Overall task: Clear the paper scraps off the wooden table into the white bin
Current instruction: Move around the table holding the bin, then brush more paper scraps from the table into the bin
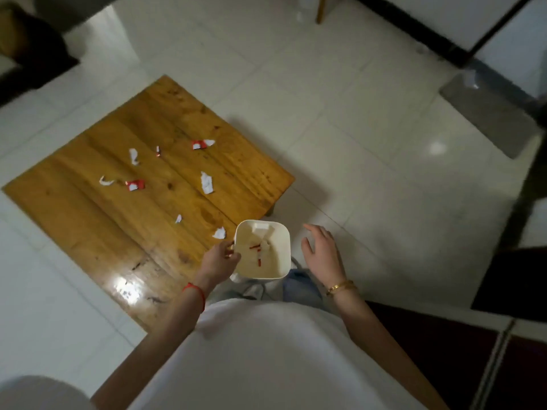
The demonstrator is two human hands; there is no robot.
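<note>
The wooden table carries several torn scraps: a red and white scrap at the far side, a white scrap in the middle, and a small white scrap near the front edge. The white bin stands on the floor against that edge, with red and white scraps inside. My left hand is curled at the bin's left rim, and a red fleck shows between its fingers. My right hand hovers just right of the bin, fingers spread and holding nothing.
White floor tiles surround the low table. A grey mat lies at the right, dark furniture stands at the far left, and a dark cabinet is at my right side. My feet are below the bin.
</note>
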